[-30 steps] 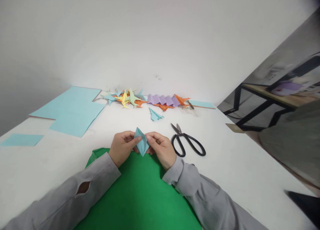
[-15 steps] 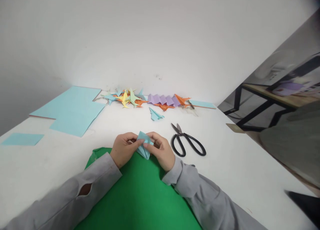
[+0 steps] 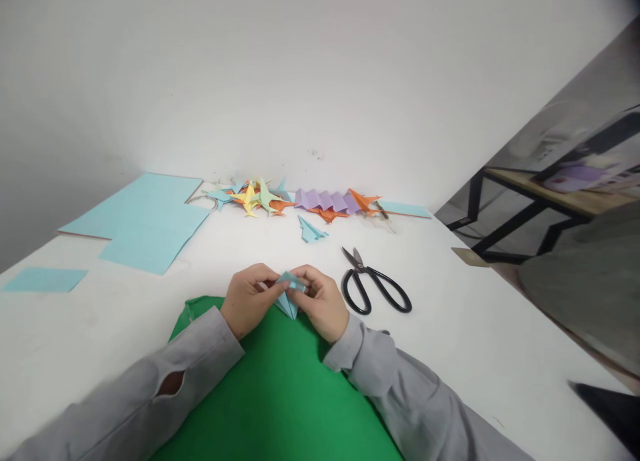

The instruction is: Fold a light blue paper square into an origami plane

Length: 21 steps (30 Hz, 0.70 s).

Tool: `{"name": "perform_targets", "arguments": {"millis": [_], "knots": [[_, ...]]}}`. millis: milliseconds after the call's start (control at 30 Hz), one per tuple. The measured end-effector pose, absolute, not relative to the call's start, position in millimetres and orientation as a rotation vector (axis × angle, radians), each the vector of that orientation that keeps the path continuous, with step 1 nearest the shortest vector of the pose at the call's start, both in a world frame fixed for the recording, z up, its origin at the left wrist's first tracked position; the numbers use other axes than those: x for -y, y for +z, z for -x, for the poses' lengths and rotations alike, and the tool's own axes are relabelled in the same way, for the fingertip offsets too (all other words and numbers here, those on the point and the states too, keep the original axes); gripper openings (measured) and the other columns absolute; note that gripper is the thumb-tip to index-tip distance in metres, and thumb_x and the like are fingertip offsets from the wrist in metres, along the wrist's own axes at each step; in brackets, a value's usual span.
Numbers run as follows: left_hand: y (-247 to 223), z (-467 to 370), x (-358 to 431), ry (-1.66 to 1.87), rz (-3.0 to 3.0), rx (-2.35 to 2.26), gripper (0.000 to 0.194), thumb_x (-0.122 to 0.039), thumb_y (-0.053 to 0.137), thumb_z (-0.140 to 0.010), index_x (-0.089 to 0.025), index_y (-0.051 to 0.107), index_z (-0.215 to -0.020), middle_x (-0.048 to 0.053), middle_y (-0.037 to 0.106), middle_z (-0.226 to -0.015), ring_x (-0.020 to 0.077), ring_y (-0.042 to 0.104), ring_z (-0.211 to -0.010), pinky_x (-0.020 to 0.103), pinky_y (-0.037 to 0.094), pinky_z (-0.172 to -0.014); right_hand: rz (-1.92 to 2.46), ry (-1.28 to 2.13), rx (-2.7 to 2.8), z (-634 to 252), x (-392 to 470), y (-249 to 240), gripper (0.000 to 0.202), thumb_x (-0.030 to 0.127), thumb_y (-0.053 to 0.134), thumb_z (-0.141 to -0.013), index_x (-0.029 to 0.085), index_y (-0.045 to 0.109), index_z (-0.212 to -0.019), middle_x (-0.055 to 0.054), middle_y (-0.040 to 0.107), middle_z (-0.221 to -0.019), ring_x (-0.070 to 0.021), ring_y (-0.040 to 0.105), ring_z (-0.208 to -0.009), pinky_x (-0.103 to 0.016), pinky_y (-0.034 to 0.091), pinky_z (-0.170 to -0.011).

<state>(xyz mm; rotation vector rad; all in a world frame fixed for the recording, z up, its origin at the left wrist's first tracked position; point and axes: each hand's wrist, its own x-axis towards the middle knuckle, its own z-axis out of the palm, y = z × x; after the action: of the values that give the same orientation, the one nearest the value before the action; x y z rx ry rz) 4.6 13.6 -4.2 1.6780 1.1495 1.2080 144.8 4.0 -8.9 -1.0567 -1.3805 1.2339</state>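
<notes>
Folded paper [image 3: 287, 307] was held between both hands near the table's [image 3: 450, 354] front edge, its narrow point toward the wearer, by the green cloth [image 3: 280, 394]. The left hand [image 3: 246, 302] pinched one side, thumb on top; the right hand [image 3: 325, 306] gripped the other, the thumbs close together. Layers beneath the fingers were hidden, so their alignment could not be told. An uneven pull by the thumbs could have skewed the crease; too firm a pinch could have crumpled or torn the small folds. Scissors [image 3: 360, 269] lay with blades parted, just beside the right hand, where an outward swing of the wrist might have knocked them. Beyond the hands lay a blue figure [image 3: 312, 231]; to the left, blue sheets [image 3: 150, 227].
</notes>
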Motion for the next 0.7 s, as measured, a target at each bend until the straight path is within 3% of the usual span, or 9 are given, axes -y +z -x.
{"name": "perform_targets", "arguments": {"millis": [333,500,700], "knots": [[-3.3,-5.2,-12.2,1.199,-1.817,-1.190,0.014,-0.025,0.057,-0.072,-0.014,0.060,-0.063,0.001,0.053,-0.062,0.0091,0.047,-0.054,0.020,0.038,-0.046,0.991,1.262,1.358,-144.9,-4.9,-8.6,0.020,0.035,0.064,-0.069,0.017,0.059,-0.072,0.003,0.055,-0.056,-0.0109,0.048,-0.052,-0.024,0.038,-0.050],[-0.4,-5.3,-12.6,1.259,-1.767,-1.161,0.014,-0.023,0.060,-0.069,-0.015,0.063,-0.080,0.004,0.056,-0.076,0.0114,0.052,-0.063,0.020,0.041,-0.046,1.016,1.228,1.418,-145.0,-5.9,-10.1,0.021,0.037,0.064,-0.069,0.016,0.059,-0.069,0.004,0.051,-0.053,-0.0097,0.045,-0.051,-0.023,0.037,-0.050],[1.6,-4.0,-11.2,1.262,-1.888,-1.059,0.009,-0.016,0.056,-0.071,-0.014,0.063,-0.066,0.005,0.056,-0.077,0.0112,0.052,-0.064,0.021,0.043,-0.052,1.070,1.164,1.507,-144.7,-5.4,-10.8,0.019,0.033,0.065,-0.067,0.015,0.060,-0.073,0.000,0.060,-0.062,-0.0105,0.048,-0.052,-0.023,0.038,-0.050]]}}
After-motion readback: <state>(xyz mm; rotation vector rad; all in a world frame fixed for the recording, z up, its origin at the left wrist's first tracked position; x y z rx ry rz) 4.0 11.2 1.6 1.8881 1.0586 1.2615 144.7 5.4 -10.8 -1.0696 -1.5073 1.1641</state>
